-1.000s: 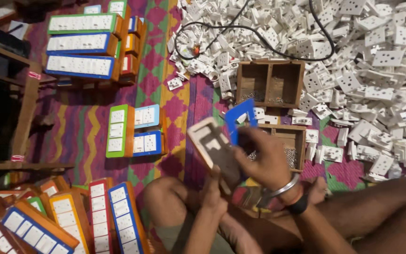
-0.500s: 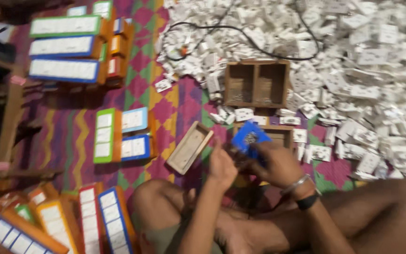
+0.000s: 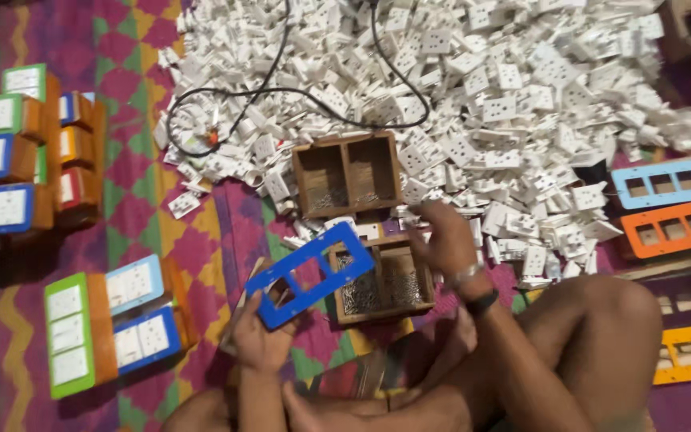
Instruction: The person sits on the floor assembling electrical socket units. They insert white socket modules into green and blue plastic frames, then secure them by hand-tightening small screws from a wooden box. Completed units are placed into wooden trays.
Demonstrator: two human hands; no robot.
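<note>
Blue frame plate (image 3: 311,274), a flat plastic piece with three rectangular windows, is tilted and sits a little left of the picture centre. At 7 o'clock from it, the left hand (image 3: 259,336) pinches its lower left end, fingers closed on the plate. At 3 o'clock from the plate, the right hand (image 3: 444,238) hovers with loosely curled fingers over a small wooden box of screws (image 3: 383,280); I cannot tell if it holds something. At 12 o'clock stands a second wooden box (image 3: 349,172) with two compartments. Behind it, from 12 to 2 o'clock, lies a big heap of white sockets (image 3: 473,88) with a black cable (image 3: 297,92) across it. Finished colourful boards (image 3: 105,324) rest at 9 o'clock on the patterned mat (image 3: 201,232).
</note>
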